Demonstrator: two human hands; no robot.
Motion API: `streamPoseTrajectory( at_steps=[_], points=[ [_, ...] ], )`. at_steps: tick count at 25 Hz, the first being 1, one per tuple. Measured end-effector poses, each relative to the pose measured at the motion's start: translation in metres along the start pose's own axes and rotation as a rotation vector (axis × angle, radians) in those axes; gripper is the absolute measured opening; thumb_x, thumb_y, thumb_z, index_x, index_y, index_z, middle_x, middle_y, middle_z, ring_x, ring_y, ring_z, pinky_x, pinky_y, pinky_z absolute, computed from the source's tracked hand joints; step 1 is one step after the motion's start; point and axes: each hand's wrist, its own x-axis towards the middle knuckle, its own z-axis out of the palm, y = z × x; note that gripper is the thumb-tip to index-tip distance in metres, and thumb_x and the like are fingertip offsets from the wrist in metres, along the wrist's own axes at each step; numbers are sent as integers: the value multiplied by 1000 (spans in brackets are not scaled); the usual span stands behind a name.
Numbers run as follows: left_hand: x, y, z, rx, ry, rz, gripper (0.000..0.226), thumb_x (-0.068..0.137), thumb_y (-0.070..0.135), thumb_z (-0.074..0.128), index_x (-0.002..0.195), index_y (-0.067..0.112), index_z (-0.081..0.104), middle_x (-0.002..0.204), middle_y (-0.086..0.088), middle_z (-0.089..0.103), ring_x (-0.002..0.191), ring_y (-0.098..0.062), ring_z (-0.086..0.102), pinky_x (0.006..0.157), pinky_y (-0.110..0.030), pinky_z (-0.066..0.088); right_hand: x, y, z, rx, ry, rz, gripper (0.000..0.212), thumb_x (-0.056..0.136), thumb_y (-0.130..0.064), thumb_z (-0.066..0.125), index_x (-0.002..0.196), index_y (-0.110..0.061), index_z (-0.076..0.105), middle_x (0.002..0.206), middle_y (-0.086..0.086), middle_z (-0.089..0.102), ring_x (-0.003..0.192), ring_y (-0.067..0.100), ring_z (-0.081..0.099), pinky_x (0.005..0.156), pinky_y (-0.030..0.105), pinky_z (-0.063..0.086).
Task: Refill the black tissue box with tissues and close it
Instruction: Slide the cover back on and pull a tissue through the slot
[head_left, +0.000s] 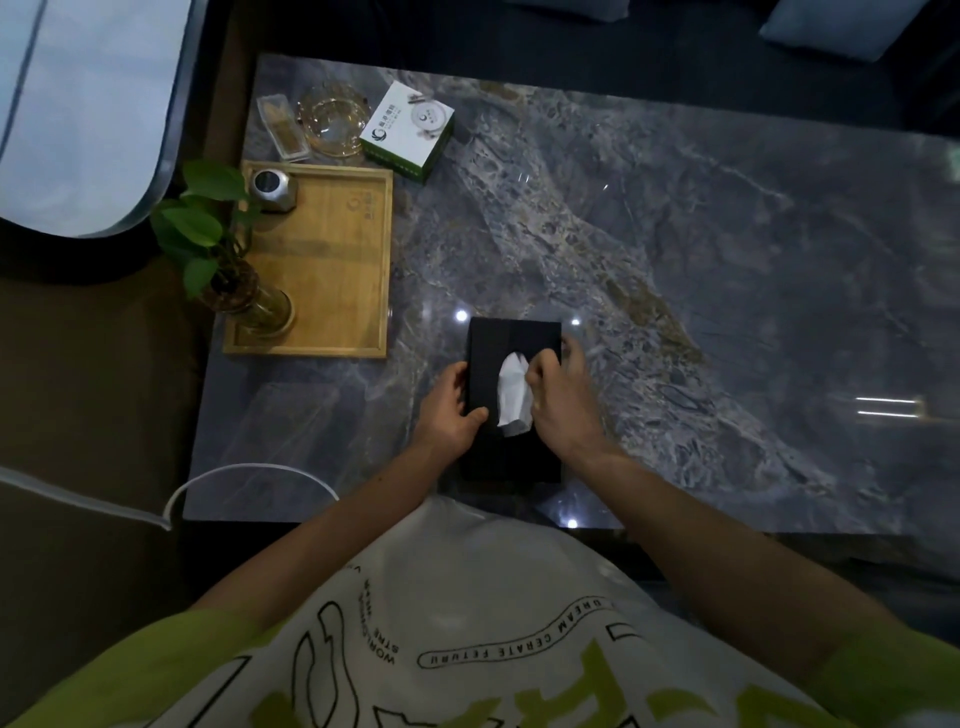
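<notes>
The black tissue box (511, 338) lies flat on the grey marble table (675, 260), near its front edge. A white tissue (513, 395) sticks up out of the slot in the box's top. My left hand (451, 410) grips the box's left side, thumb on top. My right hand (558, 400) rests on the right part of the box, its fingers pinched on the tissue's right edge. The near end of the box is hidden behind my wrists.
A wooden tray (332, 260) at the table's left holds a plant in a glass vase (244, 296) and a small metal jar (272, 187). Behind it stand a glass ashtray (332, 124), a clear case (283, 127) and a white-green carton (408, 130). A white cable (249, 475) curves at the front left.
</notes>
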Motion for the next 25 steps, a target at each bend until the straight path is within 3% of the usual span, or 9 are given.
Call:
streamPoseTrajectory(
  at_steps=[3,9,13,15,17,19,21,23,25],
  points=[
    [-1,-1,1,4,8,0,65,83,-13,59,141,4,35,142,-15,45,129,-16,44,112,-34,36,-2,5,-4,145,88,-4,7,96,-10,46,99,-8,52,124,13,43,101,28,52,87,45,49],
    [-3,2,2,20,18,-2,63,83,-12,60,140,4,36,142,-17,46,132,-24,45,113,-42,37,-11,12,-15,256,84,41,15,100,-18,36,87,-19,44,84,2,54,74,20,51,61,36,41],
    [-5,5,1,19,10,-38,64,85,-11,59,142,7,35,144,-15,45,130,-20,45,111,-36,37,-15,19,-11,423,83,131,14,102,-18,38,88,-18,42,75,-3,50,67,12,48,56,30,37],
    [-7,6,2,36,11,-52,63,86,-9,59,141,7,35,143,-14,46,130,-20,46,109,-32,38,-15,24,-5,490,88,189,14,102,-18,40,88,-17,43,76,-3,49,69,12,48,57,29,38],
    [-9,8,2,71,14,-66,62,86,-7,60,141,7,36,141,-12,47,128,-20,47,108,-31,39,-14,30,-2,540,77,236,17,101,-17,42,84,-21,43,79,0,51,73,16,51,62,37,45],
    [-7,11,1,76,13,-100,63,86,-6,61,142,8,36,141,-11,48,127,-22,49,109,-38,41,-13,34,1,578,82,298,21,101,-18,42,81,-25,42,83,4,53,78,22,54,71,49,50],
    [-3,14,0,58,17,-141,60,85,-3,62,139,10,39,140,-12,52,123,-27,53,106,-46,44,-12,36,2,616,97,352,18,102,-21,40,85,-20,44,82,4,52,80,24,53,73,47,49],
    [2,20,-1,8,43,-207,51,88,4,60,136,13,44,134,-11,56,112,-26,58,100,-47,48,-10,38,0,703,58,419,23,103,-34,36,94,-16,47,84,2,54,86,23,55,75,40,47],
    [4,31,0,-21,53,-275,41,92,13,52,132,19,50,121,-7,61,96,-20,59,87,-40,51,-8,41,0,862,-90,499,47,98,-57,32,106,-18,56,100,3,64,97,22,62,87,40,52]
  ],
)
